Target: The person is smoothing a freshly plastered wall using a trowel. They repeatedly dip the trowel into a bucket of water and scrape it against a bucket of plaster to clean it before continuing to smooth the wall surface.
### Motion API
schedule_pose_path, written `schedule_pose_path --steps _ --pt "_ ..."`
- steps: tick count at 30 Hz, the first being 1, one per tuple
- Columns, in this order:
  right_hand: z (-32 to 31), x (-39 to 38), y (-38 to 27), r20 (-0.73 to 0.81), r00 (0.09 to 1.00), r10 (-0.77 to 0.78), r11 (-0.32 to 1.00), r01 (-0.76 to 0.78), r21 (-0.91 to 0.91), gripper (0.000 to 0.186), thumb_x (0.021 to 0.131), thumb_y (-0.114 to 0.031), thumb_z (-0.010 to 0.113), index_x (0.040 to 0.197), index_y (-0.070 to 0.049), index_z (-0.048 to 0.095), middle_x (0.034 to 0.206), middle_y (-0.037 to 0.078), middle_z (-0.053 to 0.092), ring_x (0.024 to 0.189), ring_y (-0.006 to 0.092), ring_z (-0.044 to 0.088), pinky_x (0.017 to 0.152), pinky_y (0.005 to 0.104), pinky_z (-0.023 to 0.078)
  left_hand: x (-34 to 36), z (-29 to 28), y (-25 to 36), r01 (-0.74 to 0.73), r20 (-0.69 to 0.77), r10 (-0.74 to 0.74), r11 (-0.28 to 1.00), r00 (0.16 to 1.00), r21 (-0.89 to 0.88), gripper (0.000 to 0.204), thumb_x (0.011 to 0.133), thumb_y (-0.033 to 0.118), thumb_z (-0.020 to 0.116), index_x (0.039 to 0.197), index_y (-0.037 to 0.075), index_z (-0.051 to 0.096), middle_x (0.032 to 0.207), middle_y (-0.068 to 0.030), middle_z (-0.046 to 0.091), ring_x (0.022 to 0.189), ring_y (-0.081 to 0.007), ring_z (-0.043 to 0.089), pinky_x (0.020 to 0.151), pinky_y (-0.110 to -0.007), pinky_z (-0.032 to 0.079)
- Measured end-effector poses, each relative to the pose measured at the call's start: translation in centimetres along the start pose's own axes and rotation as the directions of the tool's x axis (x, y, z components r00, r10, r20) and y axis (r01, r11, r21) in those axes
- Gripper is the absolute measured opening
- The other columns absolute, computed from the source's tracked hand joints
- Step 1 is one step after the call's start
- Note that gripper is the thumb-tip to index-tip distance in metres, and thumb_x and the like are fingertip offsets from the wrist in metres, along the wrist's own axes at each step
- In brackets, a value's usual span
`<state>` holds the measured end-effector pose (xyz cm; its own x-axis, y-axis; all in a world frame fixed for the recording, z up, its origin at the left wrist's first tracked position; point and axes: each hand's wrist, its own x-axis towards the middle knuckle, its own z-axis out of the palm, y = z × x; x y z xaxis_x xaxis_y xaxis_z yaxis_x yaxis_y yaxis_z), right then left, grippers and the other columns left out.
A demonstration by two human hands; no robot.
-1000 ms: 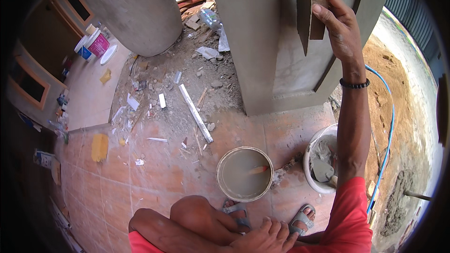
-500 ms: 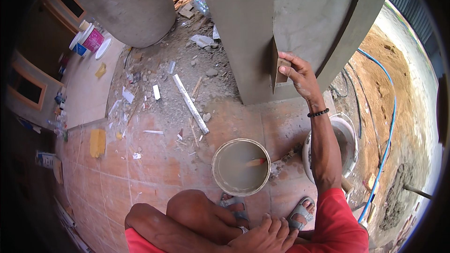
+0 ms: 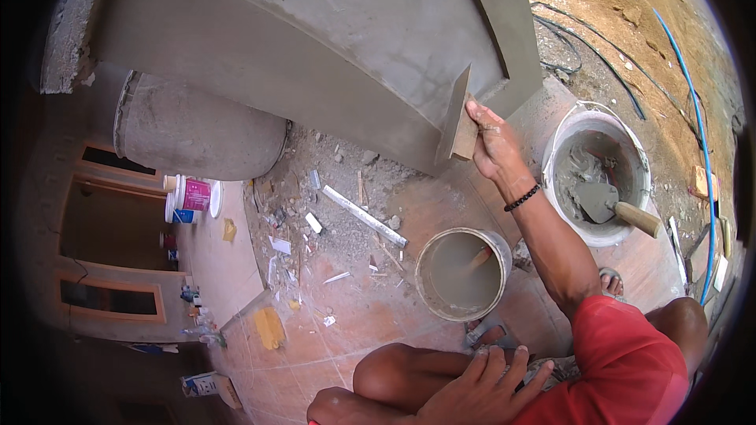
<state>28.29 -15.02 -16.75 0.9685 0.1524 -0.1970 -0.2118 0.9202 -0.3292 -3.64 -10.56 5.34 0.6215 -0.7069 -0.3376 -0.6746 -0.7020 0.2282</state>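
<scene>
My right hand (image 3: 496,142) grips a plastering float (image 3: 455,122), a thin flat board with a block-shaped wooden handle. The board is edge-on beside the lower end of a freshly plastered grey pillar (image 3: 315,63); I cannot tell whether it touches the surface. My left hand (image 3: 488,386) rests at my lap near the knee, fingers spread, holding nothing. A round tub of cloudy grey water (image 3: 461,275) stands in front of my feet, with a reddish handle poking out of the water. To the right, a white bucket of grey mortar (image 3: 583,153) has a wooden-handled trowel (image 3: 602,203) lying in it.
A white strip (image 3: 364,216) and rubble litter the ground left of the pillar. A yellow sponge-like block (image 3: 269,327) lies on the tiles. A large grey cylinder (image 3: 201,126) and paint buckets (image 3: 189,197) stand farther left. A blue hose (image 3: 677,55) runs along the sand at right.
The whole view has tilted and shifted, bringing the mortar bucket and its trowel into full sight. My right hand still grips the float, now nearer the pillar's lower end. My left hand stays at my lap.
</scene>
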Motion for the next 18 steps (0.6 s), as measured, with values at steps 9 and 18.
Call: schedule_pose_path --steps 9,18 --pt "4.2 -5.3 3.1 -0.048 0.991 -0.128 0.98 0.118 -0.161 0.052 0.095 -0.005 0.064 0.145 -0.001 0.05 0.122 0.009 0.062 0.11 0.0214 0.063 0.098 0.038 0.054 0.6 -0.8 0.4 0.093 0.16 -0.082 0.994 0.984 -0.062 0.052 0.099 0.022 0.045 0.15 0.012 0.048 0.144 -0.0219 0.055 0.128 -0.0381 0.053 0.111 -0.047 0.041" --pt "12.8 -3.2 3.0 0.519 0.633 -0.574 0.162 0.71 -0.686 0.069 0.084 -0.003 0.07 0.149 -0.005 0.047 0.108 0.017 0.051 0.102 0.0357 0.055 0.091 0.0436 0.047 1.8 -6.5 0.2 0.174 0.372 -0.109 0.974 0.922 -0.148 0.057 0.102 0.023 0.042 0.158 0.015 0.035 0.152 -0.0211 0.046 0.138 -0.0405 0.044 0.118 -0.049 0.033"
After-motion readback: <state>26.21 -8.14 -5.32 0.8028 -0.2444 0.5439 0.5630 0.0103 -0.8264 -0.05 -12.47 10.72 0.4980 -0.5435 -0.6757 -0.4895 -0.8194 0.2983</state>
